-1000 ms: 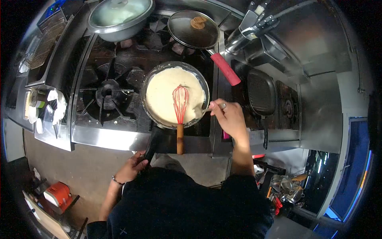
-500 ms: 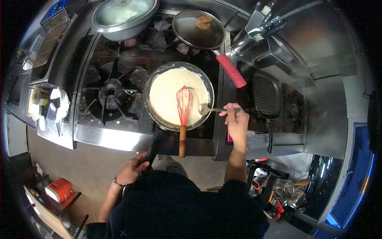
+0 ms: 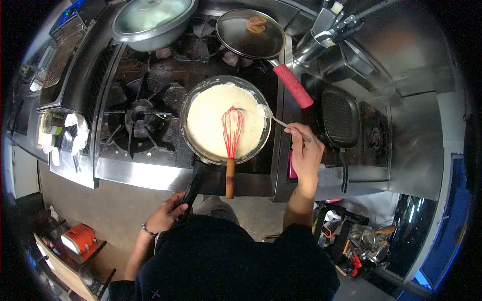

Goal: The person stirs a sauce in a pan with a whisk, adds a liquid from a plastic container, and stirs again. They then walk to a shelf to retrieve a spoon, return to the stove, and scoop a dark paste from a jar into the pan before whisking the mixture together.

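A pan point(image 3: 184, 131) of creamy pale sauce point(image 3: 208, 118) sits on the stove. My left hand point(image 3: 168, 213) is closed around the pan's black handle point(image 3: 196, 183). A whisk point(image 3: 231, 135) with red wires lies in the sauce, its wooden handle resting over the near rim, and neither hand touches it. My right hand point(image 3: 305, 150) grips a metal spoon point(image 3: 278, 121) by its end, and the bowl of the spoon is at the pan's right rim, with pale sauce on it.
Behind the pan stand a covered pot point(image 3: 155, 30) and a glass lid point(image 3: 251, 37) over a pan with a red handle point(image 3: 292, 86). A grill pan point(image 3: 340, 118) and a knife holder point(image 3: 314, 45) are at the right. A burner point(image 3: 139, 116) is at the left.
My right hand has shifted slightly right. The spoon's bowl has moved up from the sauce near the right side to the pan's rim, and the spoon is now slanted.
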The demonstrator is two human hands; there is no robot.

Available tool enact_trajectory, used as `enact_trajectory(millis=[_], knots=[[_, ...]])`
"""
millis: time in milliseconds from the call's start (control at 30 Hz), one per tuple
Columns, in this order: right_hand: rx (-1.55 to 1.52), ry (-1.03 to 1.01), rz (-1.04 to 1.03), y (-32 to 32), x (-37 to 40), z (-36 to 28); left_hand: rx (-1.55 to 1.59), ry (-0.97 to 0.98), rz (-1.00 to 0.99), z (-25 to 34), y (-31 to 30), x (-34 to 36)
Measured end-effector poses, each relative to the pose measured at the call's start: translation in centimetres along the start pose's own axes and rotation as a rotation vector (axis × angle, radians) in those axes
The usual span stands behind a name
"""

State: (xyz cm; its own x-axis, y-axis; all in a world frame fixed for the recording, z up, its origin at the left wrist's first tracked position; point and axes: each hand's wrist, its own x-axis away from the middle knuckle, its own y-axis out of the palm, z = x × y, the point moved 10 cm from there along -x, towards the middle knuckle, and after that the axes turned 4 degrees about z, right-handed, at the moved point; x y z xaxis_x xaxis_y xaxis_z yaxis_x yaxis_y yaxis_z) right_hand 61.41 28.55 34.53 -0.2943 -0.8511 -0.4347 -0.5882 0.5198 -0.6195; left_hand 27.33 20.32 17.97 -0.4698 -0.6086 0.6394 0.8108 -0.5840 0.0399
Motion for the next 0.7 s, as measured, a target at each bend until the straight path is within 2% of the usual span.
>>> enact_trajectory(millis=[33, 167, 233, 267, 333, 367, 400, 467, 533, 600, 633, 700], knots=[[-0.004, -0.049, 0.025, -0.1, 0.2, -0.1, 0.001, 0.000, 0.003, 0.1, 0.0, 0.0], [-0.081, -0.042, 0.077, 0.3, 1.0, 0.9, 0.001, -0.040, -0.014, -0.3, 0.0, 0.0], [-0.005, -0.205, 0.006, 2.5, 1.1, 0.4, -0.023, -0.054, -0.010, -0.3, 0.0, 0.2], [-0.004, -0.203, 0.011, 2.4, 1.3, 0.5, -0.043, -0.045, -0.001, 0.2, 0.1, 0.2], [-0.063, 0.015, 0.071, 1.7, 1.2, 2.6, -0.060, -0.027, 0.015, 0.4, -0.1, 0.0], [-0.095, -0.026, 0.164, 0.7, 1.1, 2.2, -0.050, -0.026, 0.005, 0.0, -0.1, 0.0], [-0.095, -0.023, 0.164, 0.8, 0.8, 2.1, -0.041, -0.026, -0.006, -0.3, 0.0, 0.0], [-0.101, 0.166, 0.125, 1.7, 0.2, 3.8, -0.052, -0.043, -0.016, 0.5, 0.1, 0.2], [-0.053, -0.009, 0.103, 3.2, -0.3, 4.1, -0.059, -0.054, -0.024, 0.6, 0.2, 0.1], [-0.055, 0.129, 0.056, 4.2, -0.2, 5.8, -0.044, 0.010, -0.018, 0.7, 0.1, 0.0], [-0.057, 0.127, 0.055, 4.0, -0.1, 5.6, -0.042, 0.010, -0.015, 0.7, 0.2, 0.0], [-0.140, 0.371, 0.025, 3.8, 0.8, 7.6, -0.094, 0.019, -0.003, 1.0, 0.1, 0.1]])
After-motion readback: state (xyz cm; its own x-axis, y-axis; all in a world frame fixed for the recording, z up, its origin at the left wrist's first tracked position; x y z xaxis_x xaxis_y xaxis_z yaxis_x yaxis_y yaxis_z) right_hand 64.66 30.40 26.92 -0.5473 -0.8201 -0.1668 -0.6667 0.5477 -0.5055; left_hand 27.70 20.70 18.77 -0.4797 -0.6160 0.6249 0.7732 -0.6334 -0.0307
